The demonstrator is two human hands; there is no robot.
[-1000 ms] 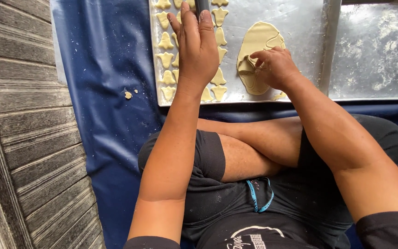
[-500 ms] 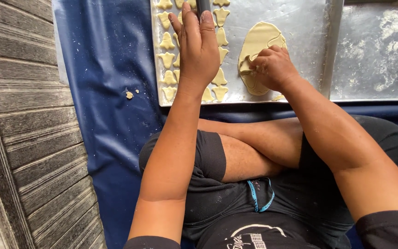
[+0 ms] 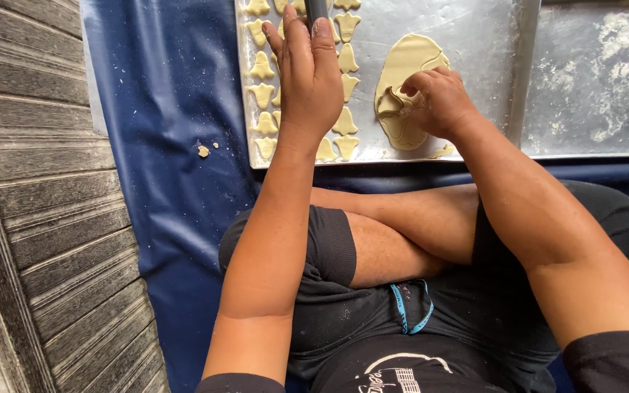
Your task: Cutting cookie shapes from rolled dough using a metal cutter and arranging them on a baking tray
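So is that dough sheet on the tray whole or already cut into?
Already cut: the dough sheet shows cutter outlines near its lower end, where the right hand presses on it.

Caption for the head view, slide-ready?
Right hand presses into rolled dough; left hand grips a dark handle over bell-shaped cutouts.
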